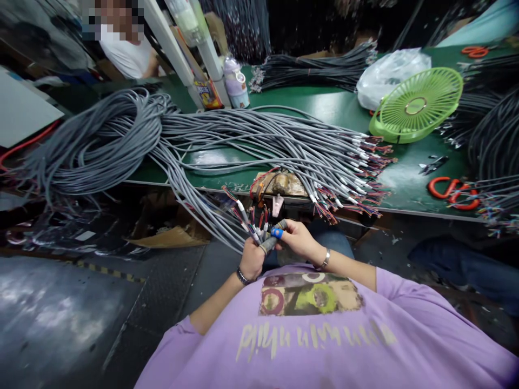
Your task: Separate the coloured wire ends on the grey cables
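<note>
My left hand (252,260) is closed around the end portion of several grey cables (206,213), just in front of my body. Their stripped ends, with white sleeves and thin coloured wires (259,217), stick up above that fist. My right hand (300,239) is beside it, thumb and fingers pressed together near the wire ends; what lies in the pinch is too small to make out. Grey wrapping covers some fingertips, and a blue band sits on a right-hand digit. The held cables run left up to a large coil (101,140) on the green table (211,156).
More grey cables (284,138) lie across the table, their wire ends to the right. A small wooden-topped fixture (286,183) sits at the table edge. Further right are a green fan (417,105), orange-handled scissors (454,193) and black cables (497,135). A person (127,54) is beyond the table.
</note>
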A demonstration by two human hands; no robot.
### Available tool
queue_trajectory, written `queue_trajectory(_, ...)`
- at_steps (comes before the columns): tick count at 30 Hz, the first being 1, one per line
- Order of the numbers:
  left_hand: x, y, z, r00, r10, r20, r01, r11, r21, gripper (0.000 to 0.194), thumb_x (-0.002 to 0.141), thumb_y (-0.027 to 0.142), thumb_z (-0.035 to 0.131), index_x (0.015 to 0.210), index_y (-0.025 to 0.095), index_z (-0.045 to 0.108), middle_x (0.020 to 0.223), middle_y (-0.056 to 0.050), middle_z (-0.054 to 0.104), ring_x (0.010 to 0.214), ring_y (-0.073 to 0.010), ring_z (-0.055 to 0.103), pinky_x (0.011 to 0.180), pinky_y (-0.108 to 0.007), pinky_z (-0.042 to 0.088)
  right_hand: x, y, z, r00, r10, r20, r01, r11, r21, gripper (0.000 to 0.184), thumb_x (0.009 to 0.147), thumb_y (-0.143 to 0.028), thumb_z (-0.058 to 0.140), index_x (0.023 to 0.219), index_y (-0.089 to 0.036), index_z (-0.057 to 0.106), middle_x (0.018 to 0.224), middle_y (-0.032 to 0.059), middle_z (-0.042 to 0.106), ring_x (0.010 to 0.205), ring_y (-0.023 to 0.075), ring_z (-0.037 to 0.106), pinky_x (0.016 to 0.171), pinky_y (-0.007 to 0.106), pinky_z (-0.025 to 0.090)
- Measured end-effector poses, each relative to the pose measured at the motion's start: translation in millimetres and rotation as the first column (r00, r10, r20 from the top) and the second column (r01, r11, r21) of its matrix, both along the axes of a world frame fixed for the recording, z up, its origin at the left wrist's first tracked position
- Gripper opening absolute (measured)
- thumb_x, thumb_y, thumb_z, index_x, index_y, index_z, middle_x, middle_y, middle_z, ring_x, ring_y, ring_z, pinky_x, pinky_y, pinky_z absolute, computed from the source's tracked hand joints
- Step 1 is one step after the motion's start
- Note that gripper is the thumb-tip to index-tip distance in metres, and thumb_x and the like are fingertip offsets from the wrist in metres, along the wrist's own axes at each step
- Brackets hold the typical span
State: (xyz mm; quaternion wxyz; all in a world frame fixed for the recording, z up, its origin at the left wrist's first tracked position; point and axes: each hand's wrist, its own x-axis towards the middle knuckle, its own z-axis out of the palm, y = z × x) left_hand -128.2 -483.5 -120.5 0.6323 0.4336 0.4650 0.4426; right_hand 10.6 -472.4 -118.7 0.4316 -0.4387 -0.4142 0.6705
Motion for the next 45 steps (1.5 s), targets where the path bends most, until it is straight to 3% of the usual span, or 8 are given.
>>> queue_trajectory(6,1,0,-0.7,0.999,0.042,-0.015,-0.041,0.998,0.057,0.027,0.07,0.035,0.074,0.055,0.015,0.064,0.055,-0.002,0.063,0.061,-0.0156,0.06,0.06,-0.026,0.044,-2,-4,-0.3,0.997,-0.074,0.025,0.074,0.997,-0.012,0.036,0.071,-0.048,0.07,0.072,-0.017,0.051,0.051,-0.0047,0.055,0.046,0.0075,0.049,0.047,0.02,0.036)
queue_trajectory(12,-5,3,-7.6,0.997,0.072,0.04,-0.074,0.995,0.061,0.023,0.072,0.034,0.074,0.061,0.015,0.066,0.056,-0.001,0.063,0.057,-0.0128,0.056,0.053,-0.023,0.038,2,-3,0.5,0.998,0.024,-0.058,-0.026,0.999,-0.028,0.039,0.068,-0.045,0.075,0.081,-0.016,0.053,0.06,-0.0024,0.061,0.053,0.0094,0.055,0.052,0.021,0.037)
queue_trajectory(17,-6,3,-9.8,0.999,0.032,0.039,-0.035,0.996,0.081,0.027,0.076,0.032,0.071,0.056,0.014,0.064,0.055,-0.002,0.062,0.058,-0.013,0.056,0.052,-0.023,0.036,4,-1,0.3,0.998,0.022,-0.065,-0.024,0.999,-0.036,0.038,0.068,-0.046,0.074,0.083,-0.016,0.054,0.059,-0.0023,0.061,0.053,0.01,0.054,0.052,0.022,0.037)
queue_trajectory(32,-3,7,2.2,0.99,0.077,0.117,-0.075,0.997,-0.016,0.024,0.07,0.03,0.074,0.056,0.014,0.063,0.051,-0.002,0.061,0.057,-0.0156,0.061,0.059,-0.027,0.049,8,0,-3.1,0.999,-0.031,-0.013,0.03,0.999,-0.042,0.033,0.068,-0.044,0.074,0.077,-0.016,0.059,0.061,-0.0016,0.062,0.053,0.0084,0.05,0.053,0.021,0.039)
queue_trajectory(38,-8,16,12.5,0.982,-0.025,0.187,0.042,0.995,-0.087,0.023,0.065,0.029,0.075,0.055,0.014,0.062,0.047,-0.001,0.059,0.048,-0.0147,0.058,0.056,-0.029,0.051,20,15,-16.7,0.968,-0.197,-0.158,0.158,0.96,-0.231,0.041,0.071,-0.055,0.07,0.079,-0.016,0.06,0.071,0.0002,0.062,0.055,0.0072,0.051,0.054,0.021,0.045)
queue_trajectory(41,-8,21,15.5,0.972,-0.118,0.203,0.143,0.983,-0.117,0.022,0.063,0.028,0.077,0.057,0.013,0.062,0.046,-0.001,0.06,0.046,-0.0145,0.058,0.056,-0.029,0.051,22,26,-17.4,0.954,-0.197,-0.228,0.111,0.933,-0.341,0.042,0.082,-0.056,0.059,0.078,-0.014,0.061,0.074,0.0033,0.063,0.055,0.008,0.053,0.052,0.021,0.046)
queue_trajectory(45,-4,27,15.3,0.962,-0.146,0.23,0.176,0.977,-0.116,0.023,0.063,0.029,0.077,0.058,0.013,0.061,0.046,-0.001,0.059,0.045,-0.0135,0.057,0.055,-0.027,0.051,20,41,-10.4,0.943,-0.147,-0.298,0.009,0.908,-0.418,0.048,0.091,-0.055,0.046,0.078,-0.012,0.063,0.074,0.005,0.063,0.056,0.0086,0.054,0.052,0.02,0.047)
